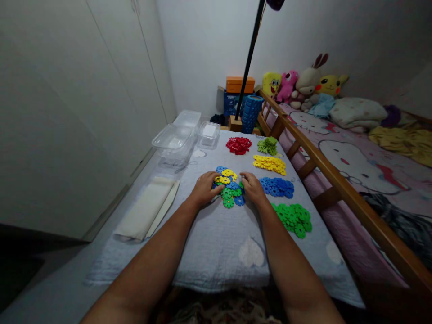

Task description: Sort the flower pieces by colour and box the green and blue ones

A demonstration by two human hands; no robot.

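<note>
Between my hands lies a mixed pile of flat, notched plastic discs, in blue, yellow and green. My left hand rests against the pile's left side, thumb and fingers apart around the near discs. On the opposite side, my right hand touches the pile's edge with curved fingers, its fingertips partly hidden. To the right are sorted heaps: blue discs, yellow discs and green discs. Farther back sit red discs and light green discs.
Clear plastic containers and a smaller lidded one stand at the back left. A folded cream cloth lies at the left. A wooden bed rail runs along the right side. A black pole rises behind the table.
</note>
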